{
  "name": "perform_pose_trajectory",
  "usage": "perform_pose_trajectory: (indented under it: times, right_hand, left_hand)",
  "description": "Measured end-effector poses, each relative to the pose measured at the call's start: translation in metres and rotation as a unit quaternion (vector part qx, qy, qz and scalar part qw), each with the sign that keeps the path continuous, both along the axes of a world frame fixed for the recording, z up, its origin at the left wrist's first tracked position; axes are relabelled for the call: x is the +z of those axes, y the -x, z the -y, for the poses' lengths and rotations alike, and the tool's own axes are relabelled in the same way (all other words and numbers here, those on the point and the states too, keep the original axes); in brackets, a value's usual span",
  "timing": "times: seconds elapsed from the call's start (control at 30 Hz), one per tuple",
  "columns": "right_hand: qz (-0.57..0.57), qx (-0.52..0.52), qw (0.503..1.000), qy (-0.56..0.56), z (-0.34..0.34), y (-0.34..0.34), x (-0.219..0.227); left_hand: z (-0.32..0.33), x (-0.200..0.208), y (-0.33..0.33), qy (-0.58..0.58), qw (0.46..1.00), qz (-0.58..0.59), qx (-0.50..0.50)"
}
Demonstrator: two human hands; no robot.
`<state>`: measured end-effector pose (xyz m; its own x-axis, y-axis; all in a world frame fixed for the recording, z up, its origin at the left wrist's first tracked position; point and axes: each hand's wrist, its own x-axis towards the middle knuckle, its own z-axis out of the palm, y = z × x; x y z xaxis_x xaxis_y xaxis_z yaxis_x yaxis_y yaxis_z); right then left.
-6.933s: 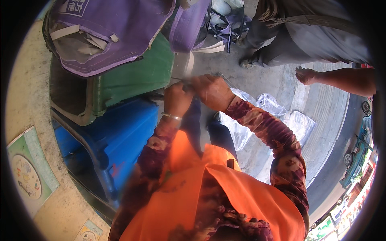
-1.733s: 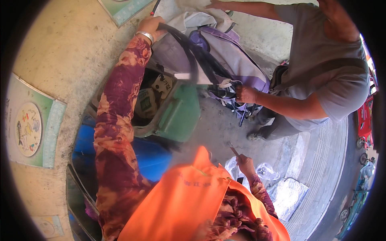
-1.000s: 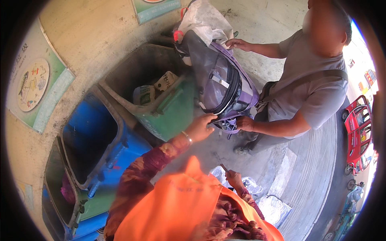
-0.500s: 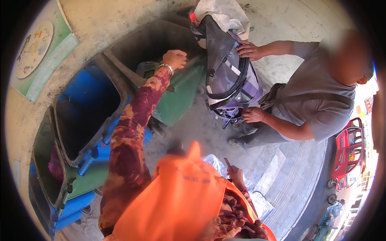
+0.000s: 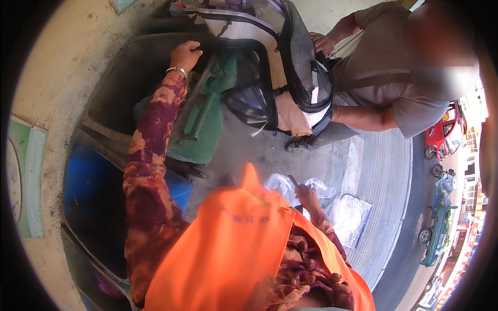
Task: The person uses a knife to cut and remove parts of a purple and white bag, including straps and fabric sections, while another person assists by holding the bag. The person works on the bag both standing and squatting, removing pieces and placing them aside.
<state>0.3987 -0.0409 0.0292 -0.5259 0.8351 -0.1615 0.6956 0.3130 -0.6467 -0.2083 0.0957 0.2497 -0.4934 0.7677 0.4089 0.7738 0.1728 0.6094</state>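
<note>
My left hand (image 5: 185, 55), with a bracelet at the wrist, is over the dark mouth of a bin (image 5: 119, 85). Its fingers are loosely bent and a little apart, with nothing seen in them. Beside it hangs the bin's green lid (image 5: 199, 127). Lower right, my right hand (image 5: 306, 194) is closed round a thin long rod (image 5: 273, 166); whether it is one rod or a pair of tongs I cannot tell. Beyond the left hand, a large grey, black and purple bag (image 5: 303, 57) with pale lining hangs open, held by another person's hand (image 5: 322, 43).
The other person (image 5: 373, 78) in a grey shirt stands at the right. A blue bin (image 5: 91, 176) adjoins the first along the wall. Clear plastic (image 5: 282, 184) and a plastic-wrapped flat thing (image 5: 350, 217) lie near my right hand. A red vehicle (image 5: 443, 132) and a green cart (image 5: 438, 228) are on the road.
My view has shifted. The bag has swung round and tilted, now showing its pale lining. My left hand's fingers have loosened somewhat over the bin; the right hand still holds the rod.
</note>
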Motion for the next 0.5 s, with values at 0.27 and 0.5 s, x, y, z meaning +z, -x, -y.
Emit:
perform_pose_trajectory:
  times: [0.27,0.5]
  right_hand:
    - [0.063,-0.018,0.998,0.016,0.025,0.022,0.006]
    - [-0.003,-0.111,0.992,0.058,0.055,0.046,0.042]
  left_hand:
    - [-0.022,0.027,-0.08,0.09,0.946,0.196,-0.243]
    - [-0.032,0.025,-0.151,0.098,0.923,0.223,-0.299]
